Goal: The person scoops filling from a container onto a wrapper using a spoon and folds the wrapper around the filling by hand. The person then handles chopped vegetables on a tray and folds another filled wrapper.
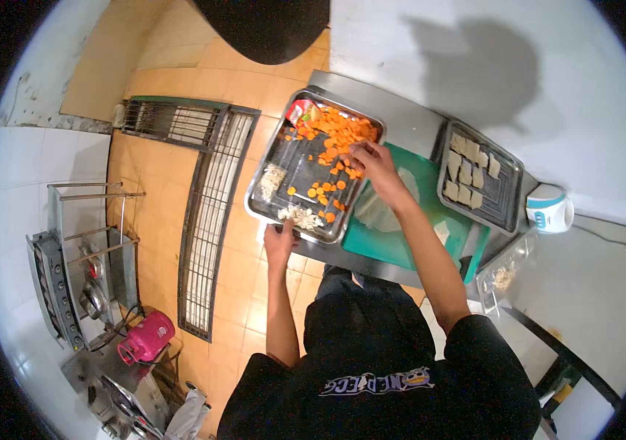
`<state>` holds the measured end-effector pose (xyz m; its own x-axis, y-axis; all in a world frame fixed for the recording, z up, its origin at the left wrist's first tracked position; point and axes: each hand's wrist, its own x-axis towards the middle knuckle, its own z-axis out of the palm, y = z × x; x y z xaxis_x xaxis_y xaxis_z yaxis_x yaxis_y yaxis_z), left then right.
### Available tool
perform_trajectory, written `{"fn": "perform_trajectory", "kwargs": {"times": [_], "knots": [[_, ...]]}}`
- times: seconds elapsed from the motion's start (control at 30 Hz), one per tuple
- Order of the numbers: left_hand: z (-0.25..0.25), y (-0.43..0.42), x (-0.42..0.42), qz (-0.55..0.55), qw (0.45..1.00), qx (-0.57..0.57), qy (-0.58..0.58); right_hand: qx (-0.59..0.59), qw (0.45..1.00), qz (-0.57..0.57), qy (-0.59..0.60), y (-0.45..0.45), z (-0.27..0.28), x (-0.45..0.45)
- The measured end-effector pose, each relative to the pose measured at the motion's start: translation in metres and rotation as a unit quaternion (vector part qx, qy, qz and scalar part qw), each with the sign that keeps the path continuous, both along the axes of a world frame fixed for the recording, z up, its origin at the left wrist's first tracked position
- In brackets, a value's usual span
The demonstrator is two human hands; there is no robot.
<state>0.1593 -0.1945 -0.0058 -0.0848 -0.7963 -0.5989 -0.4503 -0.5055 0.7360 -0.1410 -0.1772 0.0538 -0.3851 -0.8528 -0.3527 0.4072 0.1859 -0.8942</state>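
Observation:
A metal tray (255, 192) holds many orange carrot slices (338, 130), heaped toward its far end and scattered along its right side. Chopped white pieces (302, 217) lie near the tray's front edge, and a paler chopped pile (272, 180) sits at its left. My left hand (280, 243) grips the tray's front left rim, with the thumb on top. Over the right side of the tray, my right hand (373, 163) has its fingers drawn together among the carrot slices; what they hold is hidden. A red packet (302, 112) rests in the tray's far left corner.
A green cutting board (382, 246) with translucent sheets and a knife (466, 265) lies right of the tray. Beyond it is a second metal tray (503, 192) of pale flat pieces. A white and blue container (549, 209) and a clear plastic box (507, 273) stand farther right.

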Motion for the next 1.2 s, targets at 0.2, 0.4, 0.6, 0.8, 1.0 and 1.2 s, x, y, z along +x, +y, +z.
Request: {"fn": "perform_trajectory", "kwargs": {"times": [0.2,0.4,0.6,0.8,1.0,1.2], "knots": [[0.006,0.007,0.013,-0.046,0.999,-0.007,-0.003,0.009,0.997,-0.057,-0.048,0.109,0.019,-0.007],[0.039,0.034,0.017,-0.137,0.94,-0.107,-0.295,0.036,0.985,-0.166,-0.017,0.248,0.02,-0.035],[0.064,0.136,-0.075,-0.176,0.935,-0.256,-0.171,0.111,0.967,-0.211,0.091,0.347,-0.005,-0.079],[0.061,0.242,-0.179,-0.431,0.832,-0.342,-0.073,0.06,0.938,-0.114,0.322,0.339,-0.027,-0.093],[0.052,0.269,-0.218,-0.482,0.729,-0.466,-0.135,0.071,0.914,-0.07,0.393,0.306,-0.022,-0.097],[0.05,0.253,-0.229,-0.44,0.785,-0.43,-0.074,0.048,0.904,-0.078,0.419,0.303,-0.024,-0.096]]}}
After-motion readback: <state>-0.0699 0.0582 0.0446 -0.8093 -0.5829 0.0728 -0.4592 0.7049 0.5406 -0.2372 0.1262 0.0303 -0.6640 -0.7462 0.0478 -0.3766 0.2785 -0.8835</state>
